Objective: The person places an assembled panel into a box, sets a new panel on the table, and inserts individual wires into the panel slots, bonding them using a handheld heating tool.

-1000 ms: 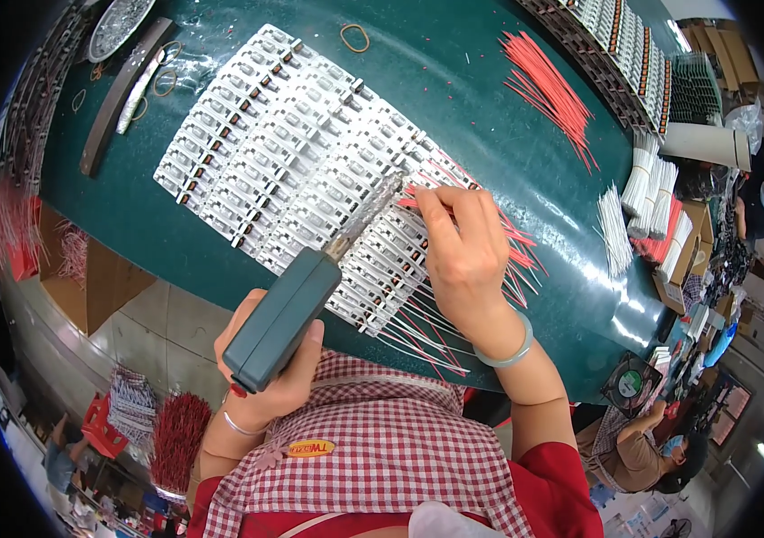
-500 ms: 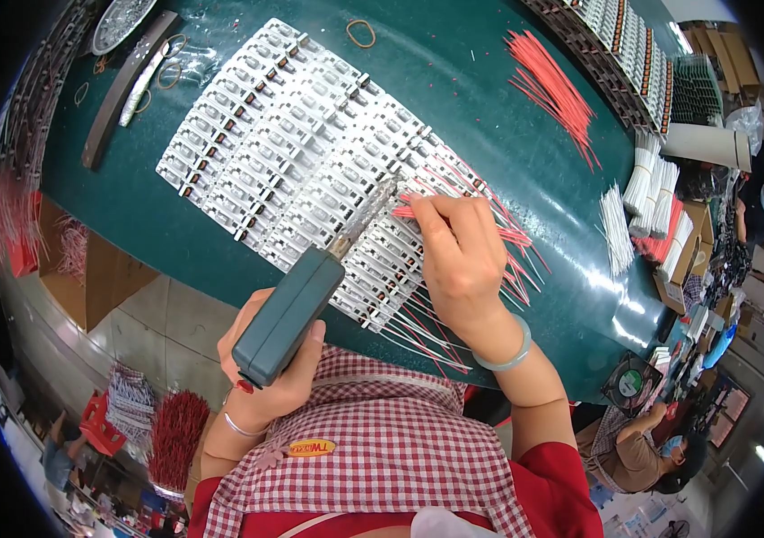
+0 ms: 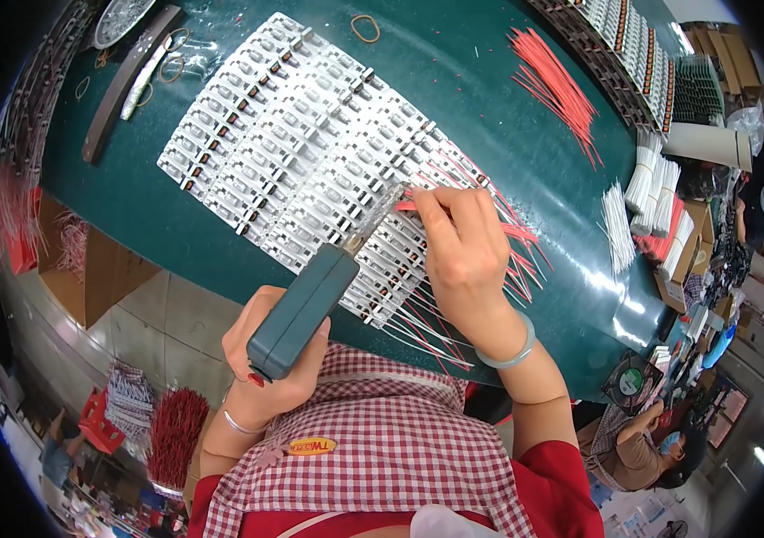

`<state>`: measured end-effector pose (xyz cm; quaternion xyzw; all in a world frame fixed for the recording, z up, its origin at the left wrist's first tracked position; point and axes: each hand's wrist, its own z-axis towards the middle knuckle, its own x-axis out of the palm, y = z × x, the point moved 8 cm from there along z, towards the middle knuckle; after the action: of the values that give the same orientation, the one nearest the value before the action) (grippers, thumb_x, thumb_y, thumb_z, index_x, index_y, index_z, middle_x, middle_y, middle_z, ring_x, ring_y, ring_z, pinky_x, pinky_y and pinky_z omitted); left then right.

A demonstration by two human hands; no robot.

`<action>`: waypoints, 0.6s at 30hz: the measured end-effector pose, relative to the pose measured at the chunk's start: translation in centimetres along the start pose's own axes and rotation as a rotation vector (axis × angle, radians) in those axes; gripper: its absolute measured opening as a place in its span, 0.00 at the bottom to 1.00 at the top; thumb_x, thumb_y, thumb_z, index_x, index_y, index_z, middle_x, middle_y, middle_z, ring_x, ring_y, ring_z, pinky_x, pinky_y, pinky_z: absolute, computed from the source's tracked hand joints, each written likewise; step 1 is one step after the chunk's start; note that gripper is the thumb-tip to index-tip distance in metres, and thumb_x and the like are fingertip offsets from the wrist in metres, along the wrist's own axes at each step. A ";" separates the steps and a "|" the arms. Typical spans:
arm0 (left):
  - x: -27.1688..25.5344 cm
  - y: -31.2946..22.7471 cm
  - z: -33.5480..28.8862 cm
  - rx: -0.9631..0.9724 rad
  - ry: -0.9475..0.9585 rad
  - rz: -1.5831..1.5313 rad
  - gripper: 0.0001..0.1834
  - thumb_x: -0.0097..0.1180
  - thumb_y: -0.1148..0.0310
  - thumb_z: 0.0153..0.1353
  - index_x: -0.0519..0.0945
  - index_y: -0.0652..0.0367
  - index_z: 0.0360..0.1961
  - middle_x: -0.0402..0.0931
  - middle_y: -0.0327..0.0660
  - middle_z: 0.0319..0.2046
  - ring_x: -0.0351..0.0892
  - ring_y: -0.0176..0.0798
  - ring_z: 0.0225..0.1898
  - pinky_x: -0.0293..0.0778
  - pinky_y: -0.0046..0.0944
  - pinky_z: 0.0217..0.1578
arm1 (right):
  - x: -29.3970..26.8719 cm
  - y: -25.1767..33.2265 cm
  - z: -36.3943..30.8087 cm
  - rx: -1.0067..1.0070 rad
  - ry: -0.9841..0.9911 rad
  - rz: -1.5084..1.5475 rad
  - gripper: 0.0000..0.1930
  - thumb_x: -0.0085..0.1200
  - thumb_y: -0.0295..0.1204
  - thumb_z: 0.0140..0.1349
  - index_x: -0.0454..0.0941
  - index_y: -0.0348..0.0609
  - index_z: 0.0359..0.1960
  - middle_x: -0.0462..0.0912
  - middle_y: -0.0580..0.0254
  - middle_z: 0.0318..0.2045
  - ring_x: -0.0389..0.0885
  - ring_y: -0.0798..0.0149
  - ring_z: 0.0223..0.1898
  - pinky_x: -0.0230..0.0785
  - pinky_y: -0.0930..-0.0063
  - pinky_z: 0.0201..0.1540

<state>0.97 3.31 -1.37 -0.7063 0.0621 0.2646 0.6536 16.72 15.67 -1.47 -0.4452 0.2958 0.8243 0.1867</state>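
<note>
My left hand point(image 3: 290, 384) is wrapped round the handle of a dark green soldering gun point(image 3: 303, 307). The gun's crusted metal nose point(image 3: 376, 218) points up and right over a panel of white slotted pieces in rows point(image 3: 265, 134). Close by that tip, my right hand point(image 3: 467, 255) pinches a few red wires point(image 3: 406, 205) between thumb and fingertips, their ends at the panel. Along the panel's right side, red and white wires point(image 3: 418, 334) fan out from its pieces. My fingers and the nose hide the exact point of contact.
Loose red wires point(image 3: 557, 90) lie at the far right of the green table point(image 3: 489, 134). White wire bundles point(image 3: 642, 193) sit at its right edge, past them stacked panels point(image 3: 624, 58). Rubber bands point(image 3: 365, 29) and a dark curved bar point(image 3: 126, 90) lie at the back. A co-worker point(image 3: 637, 448) sits right.
The soldering gun in my left hand has shifted slightly right, its nose now nearer the wire ends. My right hand has moved only a little, still pinching the red wires.
</note>
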 end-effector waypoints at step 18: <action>-1.0 1.6 -2.3 0.004 -0.075 -0.055 0.14 0.66 0.82 0.51 0.83 0.71 0.41 0.82 0.52 0.39 0.84 0.45 0.35 0.79 0.36 0.36 | -0.5 0.8 -0.5 0.033 -0.110 0.066 0.17 0.63 0.12 0.45 0.83 0.34 0.41 0.80 0.58 0.32 0.77 0.58 0.31 0.71 0.67 0.31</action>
<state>0.07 0.62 -2.33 -0.6960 0.0190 0.2727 0.6640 16.79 14.71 -0.98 -0.3859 0.3132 0.8482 0.1831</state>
